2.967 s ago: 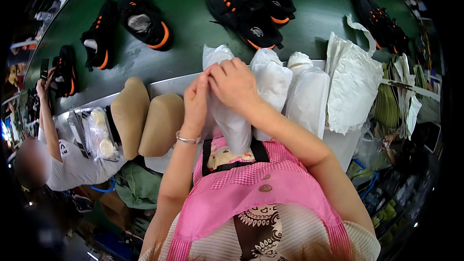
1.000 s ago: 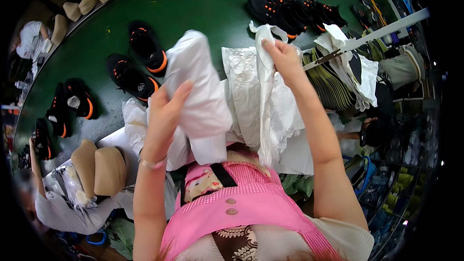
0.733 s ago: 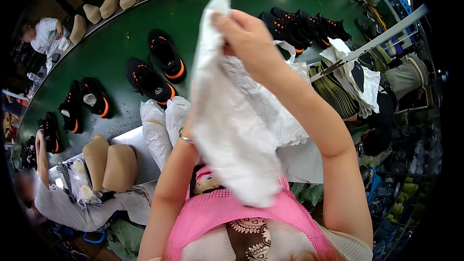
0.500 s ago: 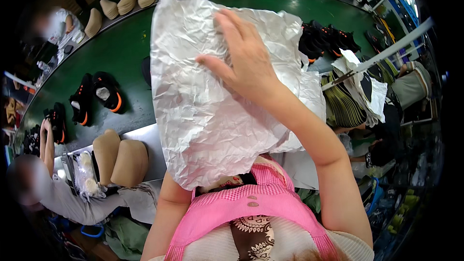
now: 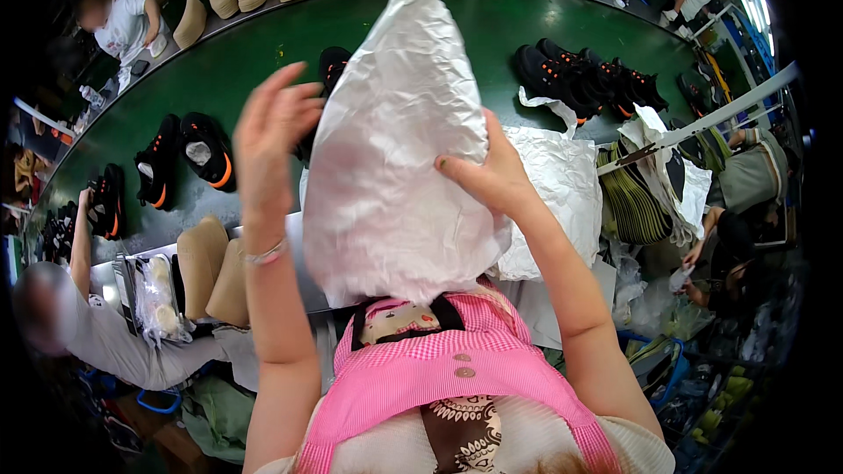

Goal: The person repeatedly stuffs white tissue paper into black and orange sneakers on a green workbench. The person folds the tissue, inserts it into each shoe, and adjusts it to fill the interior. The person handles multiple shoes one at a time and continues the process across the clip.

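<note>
A large crumpled sheet of white paper (image 5: 395, 184) stands up in front of me, its top drawn to a point. My right hand (image 5: 496, 171) grips its right edge, thumb on the near face and fingers hidden behind. Just off the paper's left side, my left hand (image 5: 277, 136) is raised with fingers apart, holding nothing and slightly blurred. More wrinkled white paper (image 5: 562, 197) lies to the right, beneath my right forearm. Behind the raised sheet, a black shoe (image 5: 335, 66) with orange details is partly covered.
Black-and-orange shoes stand on the green conveyor belt (image 5: 255, 61): a pair (image 5: 204, 154) at left, a row (image 5: 588, 79) at right. Beige shoe forms (image 5: 200, 263) sit near left. Striped insoles (image 5: 634, 193) are stacked right, under a metal bar (image 5: 702, 118). A co-worker's arm (image 5: 81, 246) reaches in at left.
The sheet, earlier spread wide under my right hand, is now lifted and narrowed. My right hand has moved down to its right edge. My left hand has come out from behind it, leftward.
</note>
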Demonstrator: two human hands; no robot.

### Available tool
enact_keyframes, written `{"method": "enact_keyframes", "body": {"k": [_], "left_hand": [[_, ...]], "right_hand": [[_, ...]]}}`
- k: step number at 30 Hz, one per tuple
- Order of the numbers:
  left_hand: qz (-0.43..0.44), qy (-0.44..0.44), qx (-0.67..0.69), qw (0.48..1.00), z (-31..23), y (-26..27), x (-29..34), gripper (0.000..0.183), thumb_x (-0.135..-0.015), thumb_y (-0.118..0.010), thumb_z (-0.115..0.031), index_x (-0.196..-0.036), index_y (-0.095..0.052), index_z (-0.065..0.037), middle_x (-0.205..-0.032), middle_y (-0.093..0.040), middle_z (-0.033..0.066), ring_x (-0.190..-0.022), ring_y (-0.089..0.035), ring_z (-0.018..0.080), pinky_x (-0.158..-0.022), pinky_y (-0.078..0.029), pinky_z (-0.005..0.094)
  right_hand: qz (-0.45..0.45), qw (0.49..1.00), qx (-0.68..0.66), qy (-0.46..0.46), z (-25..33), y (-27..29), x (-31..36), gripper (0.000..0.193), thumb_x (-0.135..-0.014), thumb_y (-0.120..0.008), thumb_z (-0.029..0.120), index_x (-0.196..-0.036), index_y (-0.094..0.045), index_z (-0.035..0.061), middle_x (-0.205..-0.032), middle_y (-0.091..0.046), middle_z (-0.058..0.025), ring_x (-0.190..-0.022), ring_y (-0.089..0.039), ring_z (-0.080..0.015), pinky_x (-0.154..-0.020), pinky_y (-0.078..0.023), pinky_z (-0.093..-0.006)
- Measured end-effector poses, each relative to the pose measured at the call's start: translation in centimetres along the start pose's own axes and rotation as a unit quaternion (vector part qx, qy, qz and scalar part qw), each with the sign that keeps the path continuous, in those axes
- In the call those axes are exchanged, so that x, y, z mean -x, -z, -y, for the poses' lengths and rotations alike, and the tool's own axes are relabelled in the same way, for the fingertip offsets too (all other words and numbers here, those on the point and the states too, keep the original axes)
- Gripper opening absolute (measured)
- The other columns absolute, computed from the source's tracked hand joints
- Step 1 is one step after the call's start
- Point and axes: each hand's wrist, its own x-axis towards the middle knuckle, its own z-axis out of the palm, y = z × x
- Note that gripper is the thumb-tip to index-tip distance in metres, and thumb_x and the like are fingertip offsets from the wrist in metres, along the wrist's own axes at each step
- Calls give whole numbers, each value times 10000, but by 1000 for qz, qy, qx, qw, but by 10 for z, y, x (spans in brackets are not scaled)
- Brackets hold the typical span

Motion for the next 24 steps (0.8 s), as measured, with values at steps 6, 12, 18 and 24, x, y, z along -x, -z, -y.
{"method": "enact_keyframes", "body": {"k": [6,12,18,24], "left_hand": [[40,-171,-297,938,37,-29,33,344,-905,-620,-195,-1166,-580,26,-1034,-623,70,-975,-591,139,-846,-467,279],[89,121,136,979,45,-39,15,448,-859,-685,-248,-1210,-535,-13,-1172,-595,61,-1064,-562,171,-936,-424,322],[130,191,172,958,36,-35,30,425,-866,-674,-297,-1166,-569,-16,-1131,-617,59,-1033,-575,139,-901,-445,295],[107,178,132,969,22,-46,47,427,-891,-610,-343,-1163,-584,-15,-1128,-614,60,-1017,-583,147,-878,-458,281]], "right_hand": [[-78,994,61,55,15,-23,9,867,-693,-746,269,-1378,-280,15,-1182,-563,-255,-1074,-566,-399,-920,-444,-399],[-26,990,-42,132,11,-21,6,874,-674,-774,301,-1363,-324,7,-1270,-497,-217,-1169,-504,-330,-973,-408,-379],[207,923,-323,18,22,-1,11,778,-717,-777,284,-1325,-409,-32,-1184,-577,-112,-1064,-564,-169,-935,-437,-300],[252,903,-348,-13,13,3,15,654,-750,-747,323,-1244,-505,-31,-1109,-620,-94,-1005,-587,-150,-901,-454,-286]]}}
